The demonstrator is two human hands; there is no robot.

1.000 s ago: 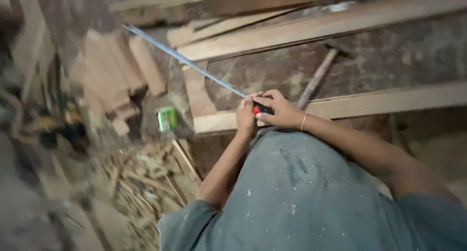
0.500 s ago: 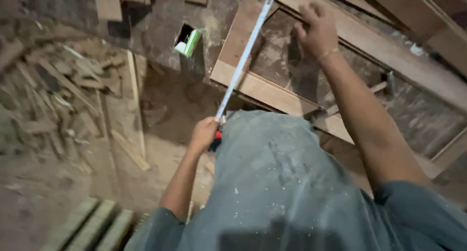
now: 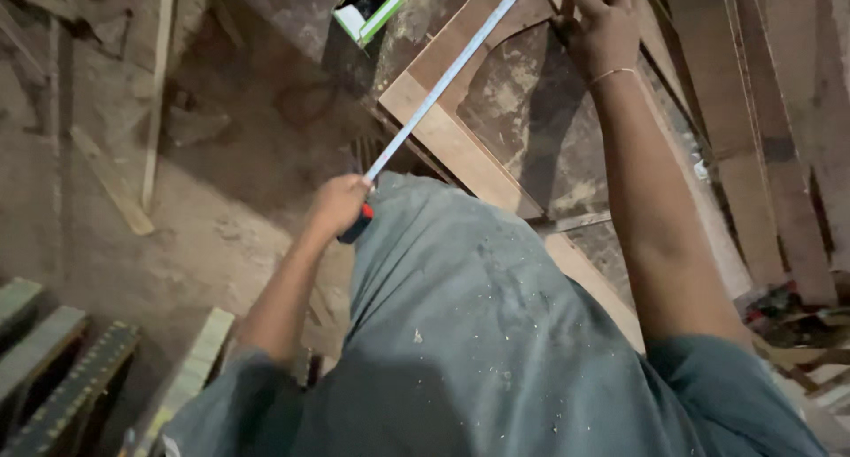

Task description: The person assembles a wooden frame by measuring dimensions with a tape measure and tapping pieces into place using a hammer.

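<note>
The left hand (image 3: pixel 341 205) is gripping a tape measure case (image 3: pixel 356 225), while the right hand (image 3: pixel 604 27) is pressing the tape blade (image 3: pixel 443 83) onto a wooden frame (image 3: pixel 447 138). The blade is running diagonally from lower left to upper right along the frame's board. Bare floor (image 3: pixel 204 236) is lying open to the left, and planks (image 3: pixel 797 112) are crowding the right edge.

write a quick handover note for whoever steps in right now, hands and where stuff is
Left hand: closed around the tape measure case, near the body.
Right hand: pressing the far end of the tape on the wooden frame.
Tape blade: stretched taut between both hands, along the frame piece.
Done: tape laid out.
Left: no mark visible on the wood.
Green and white box lies beyond the frame.
</note>
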